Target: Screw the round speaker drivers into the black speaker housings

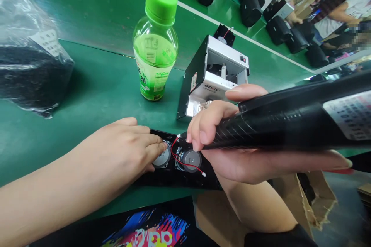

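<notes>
Two hands, left (pixel 127 148), right (pixel 232 139), two speakers (pixel 189 159), one bottle (pixel 155 42)

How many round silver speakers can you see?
2: one speaker under the left hand's fingertips, another beside it below the right hand. More may be hidden.

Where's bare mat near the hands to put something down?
Bare green mat lies between the plastic bag and the bottle, above the left hand. Crowded: the left hand presses a speaker on the black panel, the right hand grips a black tool, and the grey device sits right behind.
</notes>
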The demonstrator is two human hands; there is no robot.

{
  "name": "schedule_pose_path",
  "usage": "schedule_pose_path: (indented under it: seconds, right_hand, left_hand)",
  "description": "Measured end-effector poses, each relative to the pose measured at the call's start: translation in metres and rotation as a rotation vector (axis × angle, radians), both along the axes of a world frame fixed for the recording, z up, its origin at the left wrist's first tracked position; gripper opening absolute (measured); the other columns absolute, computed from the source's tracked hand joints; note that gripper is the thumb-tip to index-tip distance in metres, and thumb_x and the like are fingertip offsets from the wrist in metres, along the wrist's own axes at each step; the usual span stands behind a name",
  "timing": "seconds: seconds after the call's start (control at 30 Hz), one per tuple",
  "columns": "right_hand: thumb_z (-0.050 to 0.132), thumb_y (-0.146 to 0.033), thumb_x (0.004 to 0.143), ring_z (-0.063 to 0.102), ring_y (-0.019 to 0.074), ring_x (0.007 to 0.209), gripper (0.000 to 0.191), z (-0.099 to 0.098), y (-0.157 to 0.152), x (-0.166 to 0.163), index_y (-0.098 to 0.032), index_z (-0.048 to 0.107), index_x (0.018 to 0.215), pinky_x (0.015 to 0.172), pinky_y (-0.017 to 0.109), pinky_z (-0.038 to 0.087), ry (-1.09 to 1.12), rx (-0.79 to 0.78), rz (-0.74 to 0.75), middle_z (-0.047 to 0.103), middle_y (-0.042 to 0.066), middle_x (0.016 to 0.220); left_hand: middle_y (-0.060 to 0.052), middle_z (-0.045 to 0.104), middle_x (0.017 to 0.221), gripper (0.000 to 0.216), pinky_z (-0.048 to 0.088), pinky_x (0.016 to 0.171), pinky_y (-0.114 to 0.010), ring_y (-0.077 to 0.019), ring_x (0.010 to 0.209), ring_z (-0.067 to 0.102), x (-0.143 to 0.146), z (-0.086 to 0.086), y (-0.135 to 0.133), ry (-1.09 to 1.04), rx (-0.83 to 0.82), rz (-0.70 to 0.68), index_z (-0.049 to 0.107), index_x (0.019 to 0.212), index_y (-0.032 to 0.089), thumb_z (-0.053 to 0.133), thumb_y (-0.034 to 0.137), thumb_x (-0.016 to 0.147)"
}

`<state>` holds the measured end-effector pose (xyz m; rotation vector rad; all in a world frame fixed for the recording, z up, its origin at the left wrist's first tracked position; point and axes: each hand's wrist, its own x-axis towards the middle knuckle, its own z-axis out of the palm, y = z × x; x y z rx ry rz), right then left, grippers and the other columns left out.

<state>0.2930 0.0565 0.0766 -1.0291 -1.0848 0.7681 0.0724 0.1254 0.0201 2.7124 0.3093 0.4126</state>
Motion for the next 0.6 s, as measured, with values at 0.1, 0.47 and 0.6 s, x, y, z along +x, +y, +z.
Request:
schedule_pose_path:
  seconds: [0.1,0.47,0.6]
  right_hand:
    - [0.058,-0.1,0.102,0.055,0.0198,0.04,0.069,-0.004,0.004,-0.005,-0.034,0.074,0.108,0.042,0.039,0.045,0.065,0.092,-0.043,0.069,-0.007,0.06]
    - [0.088,-0.091,0.089,0.06,0.0204,0.04,0.065,-0.016,0.007,-0.001,-0.029,0.08,0.104,0.04,0.034,0.051,0.184,0.042,0.184,0.074,-0.004,0.061]
    - [0.079,-0.095,0.093,0.058,0.0184,0.038,0.067,-0.023,0.008,-0.009,-0.03,0.083,0.105,0.038,0.032,0.048,0.164,0.113,0.145,0.072,-0.005,0.06]
  left_hand:
    - [-0.001,0.089,0.101,0.006,0.044,0.073,-0.047,-0.0269,0.083,0.081,0.001,-0.001,0.0,0.014,0.011,0.001,0.08,0.108,0.025,0.077,0.02,0.105]
    - [0.001,0.082,0.09,0.011,0.042,0.076,-0.044,-0.0249,0.082,0.078,0.003,0.004,0.001,0.13,-0.06,0.016,0.079,0.096,0.025,0.087,0.018,0.095]
    - [-0.001,0.085,0.096,0.012,0.042,0.076,-0.044,-0.0272,0.089,0.08,0.005,0.004,0.002,0.148,-0.072,0.017,0.083,0.106,0.027,0.082,0.02,0.096]
